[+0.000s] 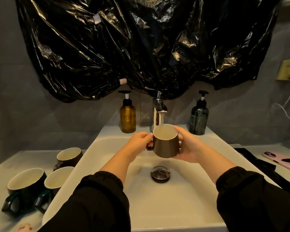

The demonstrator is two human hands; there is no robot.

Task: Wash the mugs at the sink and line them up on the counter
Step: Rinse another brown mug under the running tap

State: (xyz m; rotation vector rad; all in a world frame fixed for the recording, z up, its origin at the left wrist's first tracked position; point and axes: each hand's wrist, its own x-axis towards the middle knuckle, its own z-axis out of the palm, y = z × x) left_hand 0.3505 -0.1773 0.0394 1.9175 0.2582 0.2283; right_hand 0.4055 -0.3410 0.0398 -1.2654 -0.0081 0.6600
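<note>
Both forearms reach forward over the sink [107, 143], sleeves pushed back from the wrists. The left hand [138, 142] curls its fingers closed around the handle of a brown mug [165, 146], which juts to the left. The right hand [188, 146] cups the mug's right wall, thumb lying near the rim, fingers wrapped under the far side. The mug is held above the basin, just under the tap [158, 109], tipped slightly toward the viewer so its pale inside shows; its long axis runs nearly upright, mouth upward. A stream of water [162, 120] falls from the spout into the mouth. The drain [160, 174] lies below and nearer.

On the counter [23, 158] left of the sink stand three mugs, mouths up: a brown mug at the far end [69, 156], and two dark mugs nearer [26, 183] [57, 180], handles pointing near. An amber pump bottle [127, 117] and a dark pump bottle [198, 118] flank the tap.
</note>
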